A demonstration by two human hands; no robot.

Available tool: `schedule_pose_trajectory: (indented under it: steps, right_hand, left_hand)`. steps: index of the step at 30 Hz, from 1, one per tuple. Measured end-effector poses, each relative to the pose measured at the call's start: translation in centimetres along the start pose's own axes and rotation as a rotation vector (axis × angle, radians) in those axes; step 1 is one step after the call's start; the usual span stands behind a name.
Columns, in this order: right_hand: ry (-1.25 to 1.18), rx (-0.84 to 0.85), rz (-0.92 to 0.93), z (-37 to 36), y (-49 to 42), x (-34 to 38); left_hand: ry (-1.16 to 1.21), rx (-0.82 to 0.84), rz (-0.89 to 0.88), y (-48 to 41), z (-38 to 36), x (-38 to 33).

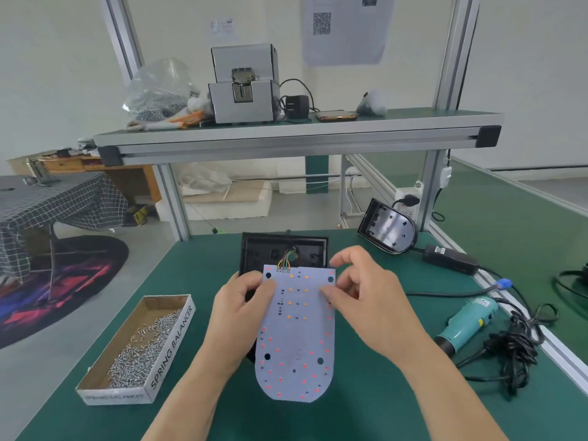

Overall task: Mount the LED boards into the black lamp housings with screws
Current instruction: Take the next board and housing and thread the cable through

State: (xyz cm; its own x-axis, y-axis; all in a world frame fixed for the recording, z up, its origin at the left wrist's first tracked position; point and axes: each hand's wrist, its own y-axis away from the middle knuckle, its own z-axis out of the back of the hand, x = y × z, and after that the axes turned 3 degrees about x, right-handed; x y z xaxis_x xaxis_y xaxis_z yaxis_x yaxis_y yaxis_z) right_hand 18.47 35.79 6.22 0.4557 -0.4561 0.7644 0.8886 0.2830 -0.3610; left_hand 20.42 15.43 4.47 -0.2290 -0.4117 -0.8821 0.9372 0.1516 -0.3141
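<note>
LED board (296, 332) sits centre frame: flat white panel, square at the top, rounded at the bottom, dotted with red and orange LEDs. It lies over the matte black housing (254, 249), whose rectangular upper end shows beyond it. Thin coloured wires (284, 259) run from the board's top edge into the shell. My read on the hands: left hand (241, 313) grips the board's left edge, thumb on top. Right hand (366, 300) has its fingers curled at the upper right edge; can't tell whether they pinch or just touch. Cardboard tray (171, 338) of small silver screws (140, 361) sits lower left on the green mat (222, 415). Second housing (386, 230), glossy inside, leans at upper right, with a teal power tool (467, 323) at right.
</note>
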Motion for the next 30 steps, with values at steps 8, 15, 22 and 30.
schedule_pose_trajectory:
  steps: [8, 15, 22, 30]
  right_hand:
    - [-0.337, -0.209, -0.019, -0.7, 0.7, 0.0]
    - [-0.078, -0.195, 0.086, -1.4, 1.2, 0.1]
    - [-0.067, -0.326, 0.067, -1.8, 2.1, -0.5]
    - [-0.677, 0.243, -0.011, -2.7, 1.6, -2.5]
  left_hand:
    - [0.007, -0.032, 0.040, 1.4, -1.5, 1.0]
    - [0.101, -0.079, 0.029, 2.2, -1.7, 1.3]
    - [0.141, -0.128, 0.081, 3.1, -1.5, 1.3]
    - [0.618, 0.122, 0.292, 3.8, -1.2, 0.3]
